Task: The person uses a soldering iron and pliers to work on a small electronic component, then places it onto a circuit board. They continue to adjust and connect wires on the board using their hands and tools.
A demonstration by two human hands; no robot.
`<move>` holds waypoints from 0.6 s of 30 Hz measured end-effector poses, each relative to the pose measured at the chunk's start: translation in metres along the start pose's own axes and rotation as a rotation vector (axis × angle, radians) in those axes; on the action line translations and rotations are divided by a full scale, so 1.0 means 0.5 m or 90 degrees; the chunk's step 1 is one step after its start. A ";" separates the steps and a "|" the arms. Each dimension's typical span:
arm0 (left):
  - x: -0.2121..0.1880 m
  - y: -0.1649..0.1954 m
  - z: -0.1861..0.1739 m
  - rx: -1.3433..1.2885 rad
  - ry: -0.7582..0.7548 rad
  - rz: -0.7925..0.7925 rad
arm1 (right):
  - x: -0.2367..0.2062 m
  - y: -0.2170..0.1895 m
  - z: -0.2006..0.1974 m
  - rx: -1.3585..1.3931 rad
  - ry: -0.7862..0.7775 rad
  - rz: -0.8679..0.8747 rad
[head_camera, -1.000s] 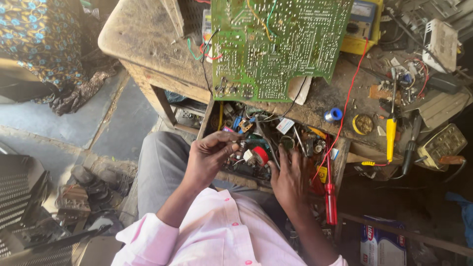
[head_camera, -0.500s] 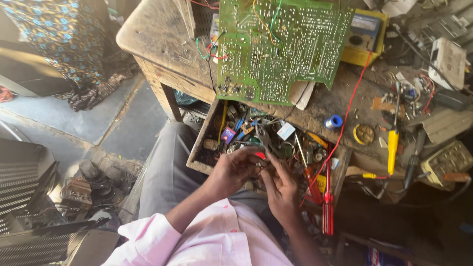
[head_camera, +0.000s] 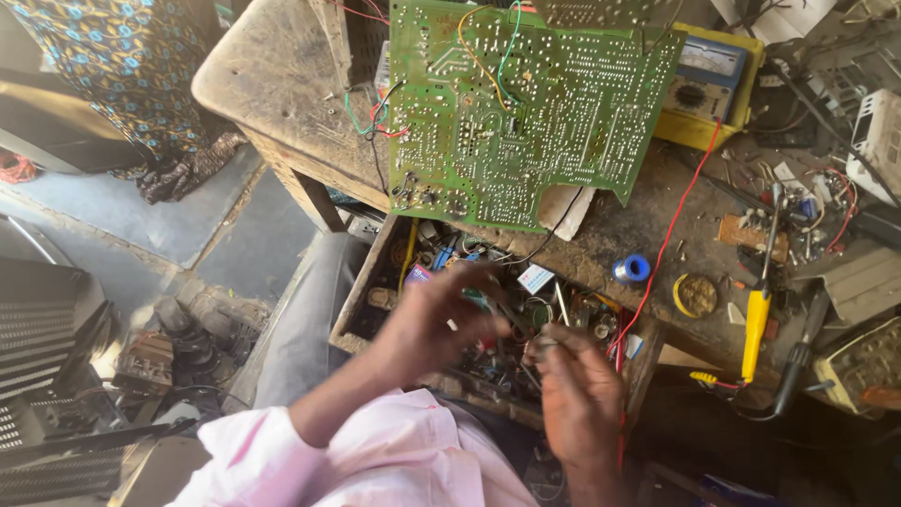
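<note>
My left hand [head_camera: 427, 324] hovers, blurred by motion, over an open wooden drawer [head_camera: 359, 293] packed with small electronic parts and wires. Its fingers are partly curled, and whether they hold anything is unclear. My right hand [head_camera: 577, 399] is just to its right at the drawer's front edge. Its thumb and fingers pinch a small dark component [head_camera: 544, 344]. The two hands are a short gap apart. A large green circuit board [head_camera: 526, 113] lies solder side up on the worn workbench [head_camera: 272, 84] above the drawer, with coloured wires running off it.
A yellow multimeter [head_camera: 706, 84] sits behind the board, trailing a red lead [head_camera: 668, 235]. To the right are a blue solder spool [head_camera: 632, 269], a round tin [head_camera: 695, 295] and a yellow-handled soldering iron [head_camera: 756, 324]. Someone in patterned cloth [head_camera: 122, 66] is at the upper left. Black equipment [head_camera: 47, 319] stands on the floor.
The view has shifted up and right. My hands, joined over the drawer half a second ago, have drawn apart; the left one is moving fast and blurred.
</note>
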State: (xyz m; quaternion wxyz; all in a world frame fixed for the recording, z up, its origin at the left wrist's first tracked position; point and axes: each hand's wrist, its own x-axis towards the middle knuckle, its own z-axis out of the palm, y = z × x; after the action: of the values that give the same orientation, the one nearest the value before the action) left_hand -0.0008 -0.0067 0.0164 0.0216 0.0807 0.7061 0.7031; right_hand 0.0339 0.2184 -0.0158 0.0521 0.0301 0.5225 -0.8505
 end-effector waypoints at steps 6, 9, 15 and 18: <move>0.080 0.068 -0.154 0.284 0.352 0.196 | 0.073 -0.136 -0.006 0.055 0.029 0.150; 0.121 0.086 -0.222 0.349 0.380 0.228 | 0.127 -0.185 0.001 0.052 -0.022 0.159; 0.176 0.070 -0.259 0.424 0.341 0.277 | 0.249 -0.261 0.029 -0.270 0.025 0.016; 0.190 0.057 -0.255 0.403 0.297 0.250 | 0.326 -0.269 0.057 -0.543 0.028 -0.093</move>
State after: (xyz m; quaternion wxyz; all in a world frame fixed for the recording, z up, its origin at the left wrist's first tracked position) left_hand -0.1104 -0.1194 0.0537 -0.2982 0.0554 0.8439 0.4426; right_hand -0.1441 0.2441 0.0989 -0.0117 -0.0134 0.8290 -0.5590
